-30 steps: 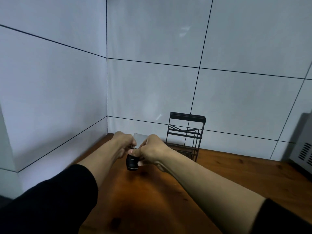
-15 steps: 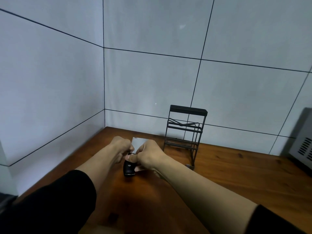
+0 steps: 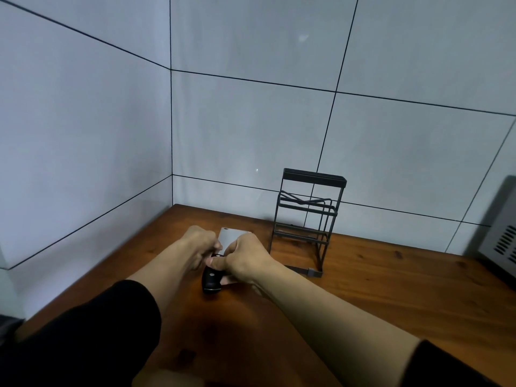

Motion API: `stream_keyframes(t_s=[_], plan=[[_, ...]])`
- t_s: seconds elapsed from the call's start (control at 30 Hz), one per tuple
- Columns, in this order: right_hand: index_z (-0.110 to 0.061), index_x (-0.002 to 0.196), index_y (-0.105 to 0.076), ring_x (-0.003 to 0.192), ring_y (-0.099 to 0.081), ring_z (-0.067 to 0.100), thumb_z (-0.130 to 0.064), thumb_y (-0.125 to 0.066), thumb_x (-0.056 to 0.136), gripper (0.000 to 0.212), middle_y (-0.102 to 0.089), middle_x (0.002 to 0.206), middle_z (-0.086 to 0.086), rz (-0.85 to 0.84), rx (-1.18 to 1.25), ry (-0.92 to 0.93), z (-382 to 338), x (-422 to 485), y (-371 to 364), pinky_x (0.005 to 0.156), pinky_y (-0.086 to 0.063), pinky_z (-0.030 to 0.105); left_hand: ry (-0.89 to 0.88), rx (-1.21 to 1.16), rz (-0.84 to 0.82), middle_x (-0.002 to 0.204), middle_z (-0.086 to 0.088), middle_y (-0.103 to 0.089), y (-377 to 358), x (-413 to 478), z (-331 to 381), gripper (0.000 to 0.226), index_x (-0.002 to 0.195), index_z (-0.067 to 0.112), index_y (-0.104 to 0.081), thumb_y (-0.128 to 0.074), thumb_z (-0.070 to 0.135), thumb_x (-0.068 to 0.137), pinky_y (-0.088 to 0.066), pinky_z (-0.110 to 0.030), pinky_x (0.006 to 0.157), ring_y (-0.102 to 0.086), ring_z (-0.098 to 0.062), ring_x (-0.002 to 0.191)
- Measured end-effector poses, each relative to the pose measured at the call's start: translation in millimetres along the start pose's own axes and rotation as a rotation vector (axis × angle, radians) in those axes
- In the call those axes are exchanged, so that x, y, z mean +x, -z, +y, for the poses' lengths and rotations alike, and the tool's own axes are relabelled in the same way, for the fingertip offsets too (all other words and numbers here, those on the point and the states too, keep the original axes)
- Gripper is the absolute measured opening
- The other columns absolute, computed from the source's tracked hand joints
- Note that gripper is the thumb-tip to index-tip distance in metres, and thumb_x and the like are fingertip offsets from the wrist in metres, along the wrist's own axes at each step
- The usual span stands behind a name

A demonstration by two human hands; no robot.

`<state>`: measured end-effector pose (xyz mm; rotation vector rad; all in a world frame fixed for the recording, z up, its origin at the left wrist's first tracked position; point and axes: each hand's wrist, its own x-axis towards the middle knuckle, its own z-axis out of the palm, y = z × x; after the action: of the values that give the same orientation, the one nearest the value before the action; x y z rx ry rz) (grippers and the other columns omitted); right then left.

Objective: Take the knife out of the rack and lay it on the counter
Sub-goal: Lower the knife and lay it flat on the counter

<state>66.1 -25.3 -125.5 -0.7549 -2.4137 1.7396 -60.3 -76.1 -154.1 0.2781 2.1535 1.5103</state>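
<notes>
A knife [image 3: 229,238] with a broad grey blade and a black handle is low over the wooden counter [image 3: 391,289], left of the black wire rack [image 3: 307,219]. Its handle end points toward me. Both my hands hold it near where blade meets handle. My left hand [image 3: 201,245] is on its left side, my right hand [image 3: 243,259] on its right with the thumb across the handle. I cannot tell whether the blade touches the counter. The rack stands upright by the back wall with nothing visible in it.
White tiled walls meet in a corner at the back left of the counter. A grey appliance with vent slots [image 3: 502,241] sits at the far right edge.
The hands and knife have sunk a little toward the counter and stayed left of the rack. The view has tilted, so more of the counter shows.
</notes>
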Motion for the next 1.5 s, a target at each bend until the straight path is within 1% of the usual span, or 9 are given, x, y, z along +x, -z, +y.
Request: stream_keyframes(t_s=[0.3,0.5,0.67,0.8,0.87,1.0,1.2,1.37,1.5], plan=[[0.006,0.113,-0.063,0.06,-0.064,0.012,-0.014,-0.071,0.083,0.037,-0.07,0.11,0.02,0.004,-0.016,-0.011,5.7,-2.4,-6.3,0.045,-0.052,0.014,0.052,0.046,-0.033,0.086,-0.018,-0.062,1.3,1.4,-3.6,0.014,0.09,-0.002,-0.066,-0.057,-0.007,0.079,-0.049,-0.033,0.061,-0.058,-0.025,0.07],[0.003,0.117,-0.058,0.097,-0.073,0.03,-0.013,-0.056,0.092,0.03,-0.069,0.116,0.024,-0.017,-0.021,-0.1,14.4,-1.0,-14.0,0.082,-0.062,0.037,0.142,0.47,0.002,0.06,-0.015,-0.054,-4.0,-19.9,3.7,0.014,0.072,-0.001,-0.055,-0.051,0.003,0.085,-0.042,-0.021,0.033,-0.052,-0.024,0.033],[0.002,0.115,-0.053,0.099,-0.072,0.033,-0.002,-0.044,0.095,0.022,-0.069,0.116,0.026,-0.013,0.0,-0.18,14.3,0.6,-19.1,0.086,-0.06,0.045,-0.022,0.762,0.117,0.089,-0.013,-0.067,-14.1,-31.7,8.6,0.025,0.1,0.001,-0.066,-0.051,0.01,0.083,-0.055,-0.032,0.067,-0.068,-0.027,0.077],[-0.004,0.088,-0.051,0.063,-0.063,0.021,0.001,-0.038,0.095,0.015,-0.064,0.08,0.016,0.026,-0.005,-0.202,12.0,-0.5,-15.5,0.062,-0.058,0.03,-0.066,0.815,0.172,0.124,-0.015,-0.065,-15.8,-30.5,8.9,0.037,0.116,0.004,-0.064,-0.053,0.012,0.082,-0.051,-0.032,0.087,-0.064,-0.031,0.114],[-0.003,0.081,-0.051,0.058,-0.055,0.021,0.002,-0.038,0.093,0.019,-0.055,0.067,0.013,0.049,0.019,-0.207,14.0,2.0,-14.4,0.072,-0.056,0.033,-0.072,0.81,0.197,0.125,-0.016,-0.064,-14.9,-30.2,8.8,0.037,0.116,0.004,-0.064,-0.053,0.01,0.081,-0.05,-0.031,0.085,-0.062,-0.032,0.116],[-0.003,0.082,-0.054,0.073,-0.056,0.025,0.004,-0.039,0.092,0.019,-0.056,0.076,0.015,0.055,-0.006,-0.207,16.9,5.6,-16.4,0.091,-0.054,0.04,-0.103,0.785,0.211,0.125,-0.018,-0.064,-13.3,-31.3,5.5,0.036,0.114,0.003,-0.064,-0.052,0.01,0.08,-0.049,-0.033,0.085,-0.06,-0.035,0.116],[-0.003,0.095,-0.056,0.073,-0.058,0.023,0.001,-0.041,0.092,0.015,-0.059,0.086,0.016,0.049,-0.007,-0.22,18.0,7.8,-19.5,0.08,-0.054,0.032,-0.138,0.783,0.204,0.123,-0.019,-0.064,-12.8,-30.9,-0.3,0.035,0.112,0.003,-0.063,-0.053,0.012,0.08,-0.047,-0.032,0.081,-0.06,-0.037,0.114],[-0.006,0.094,-0.055,0.082,-0.06,0.024,-0.001,-0.044,0.092,0.013,-0.06,0.095,0.017,0.036,-0.019,-0.243,19.6,9.5,-20.2,0.086,-0.057,0.033,-0.14,0.809,0.192,0.122,-0.018,-0.064,-13.1,-29.0,-2.2,0.035,0.113,0.004,-0.062,-0.054,0.014,0.08,-0.044,-0.031,0.076,-0.061,-0.036,0.112],[-0.009,0.087,-0.054,0.08,-0.059,0.022,-0.003,-0.044,0.093,0.012,-0.06,0.095,0.016,0.021,-0.027,-0.244,19.5,8.6,-19.7,0.075,-0.054,0.029,-0.154,0.808,0.182,0.118,-0.018,-0.065,-11.8,-27.3,-4.7,0.034,0.111,0.004,-0.062,-0.054,0.016,0.079,-0.045,-0.032,0.074,-0.062,-0.035,0.107]])
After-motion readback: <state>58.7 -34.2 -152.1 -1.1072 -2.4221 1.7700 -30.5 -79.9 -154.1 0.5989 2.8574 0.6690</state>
